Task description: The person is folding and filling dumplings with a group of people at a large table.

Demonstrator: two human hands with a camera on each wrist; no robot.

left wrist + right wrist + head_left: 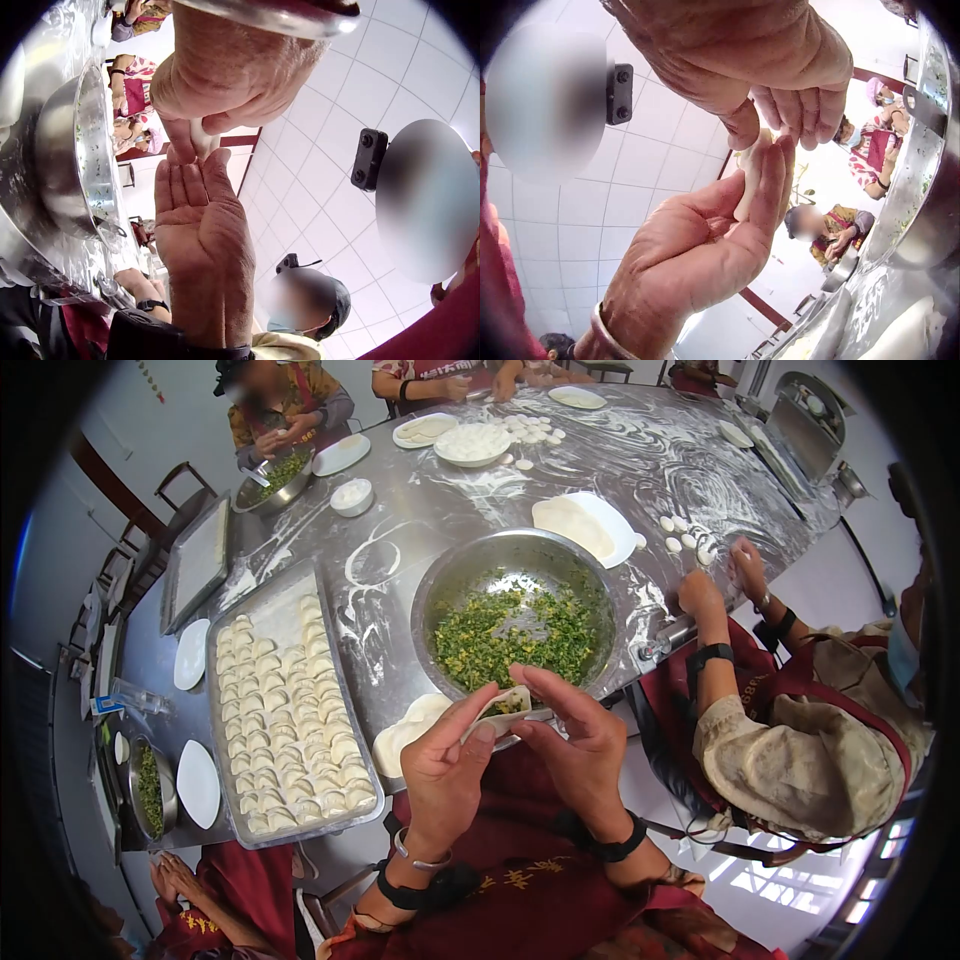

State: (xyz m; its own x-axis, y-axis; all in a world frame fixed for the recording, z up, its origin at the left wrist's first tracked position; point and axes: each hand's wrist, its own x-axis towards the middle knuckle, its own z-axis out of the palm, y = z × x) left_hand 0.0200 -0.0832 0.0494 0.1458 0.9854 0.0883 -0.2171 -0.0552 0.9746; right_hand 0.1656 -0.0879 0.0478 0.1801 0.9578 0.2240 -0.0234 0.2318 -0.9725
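A round dumpling wrapper (pixel 503 707), folded up around green filling, is held between both hands above the near rim of a steel bowl (pixel 430 650). My left hand (pixel 447 770) pinches its left side, thumb against the dough and fingers behind, as the right wrist view also shows on the dumpling wrapper (pixel 756 169). At its other edge my right hand (pixel 580 750) holds the dough between thumb and fingertips. Chopped green and yellow filling (pixel 515 630) lies in the bowl. Flat wrappers (pixel 395 745) are stacked beside my left hand, partly hidden by it.
A metal tray (pixel 222 760) of folded dumplings stands to the left. Beyond the bowl is a white plate (pixel 605 525) of wrappers. Dough pieces (pixel 680 535) lie near another person's hands (pixel 705 595) on the right. More people work around the floured steel table (pixel 390 490).
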